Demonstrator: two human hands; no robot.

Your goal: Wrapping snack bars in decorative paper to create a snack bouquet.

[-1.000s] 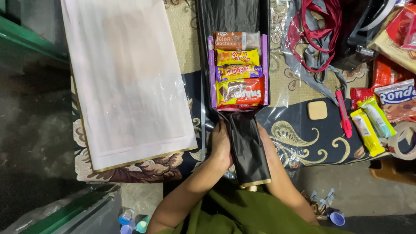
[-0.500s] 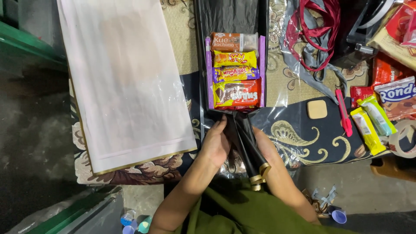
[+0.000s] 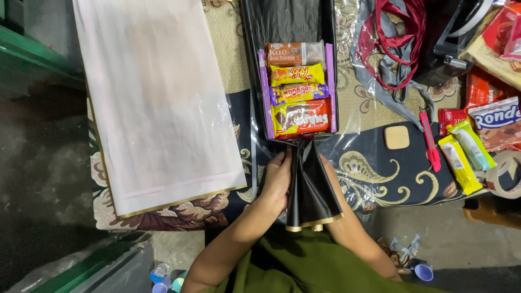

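Spread wider now, black wrapping paper hides the right hand's grip; left hand clasps it.

A glossy black wrapping sheet with a thin gold lower edge is gathered into a narrow pleated fan just below the purple snack tray, flaring wider toward its gold-trimmed end.

Four snack packets stacked in a column on a purple-edged backing at top centre: brown-and-white packet topmost, then yellow packet, purple-and-yellow packet, and red-and-yellow packet lowest. At the right edge of the surface, small red packet, blue-and-white biscuit pack, yellow bar wrapper and green-yellow bar wrapper lying side by side.
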